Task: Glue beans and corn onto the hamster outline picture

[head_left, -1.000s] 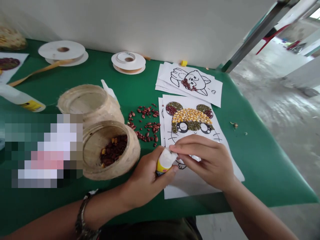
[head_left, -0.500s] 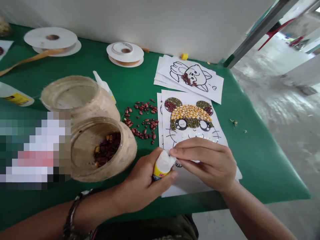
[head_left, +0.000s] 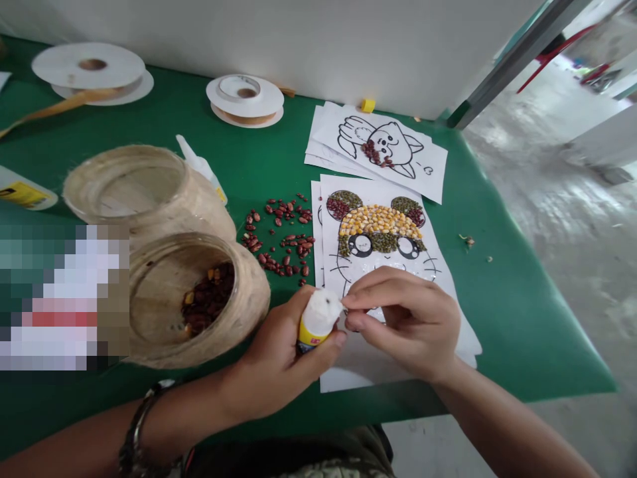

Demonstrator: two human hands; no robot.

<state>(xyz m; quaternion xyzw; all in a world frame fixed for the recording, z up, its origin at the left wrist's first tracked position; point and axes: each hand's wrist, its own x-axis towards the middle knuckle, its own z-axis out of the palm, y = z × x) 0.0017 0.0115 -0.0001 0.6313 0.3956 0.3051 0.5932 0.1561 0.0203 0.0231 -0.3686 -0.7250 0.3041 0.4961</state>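
My left hand [head_left: 279, 362] is wrapped round a glue bottle [head_left: 319, 316] with a white top and a yellow label. The bottle's top is tilted toward my right hand [head_left: 413, 325], whose thumb and forefinger are pinched close beside it. Whatever lies between those fingertips is too small to make out. Beneath both hands is a sheet with an animal drawing [head_left: 358, 372], partly covered by my right hand. Yellow corn kernels [head_left: 381, 222] fill the forehead, with green and red beans on the ears and green ones round the eyes. Wet, shiny patches show below the eyes.
Loose speckled beans [head_left: 288, 255] lie left of the sheet. Two twine-wrapped jars [head_left: 253, 312] stand further left, the nearer holding beans. Behind are a fox-like drawing [head_left: 423, 143], two ribbon spools [head_left: 271, 99], a white-nozzled bottle [head_left: 202, 166] and another bottle [head_left: 24, 189].
My right fingertips have come slightly away from the glue bottle's top, uncovering a small dark spot on it. The bottle has shifted a little left in view.
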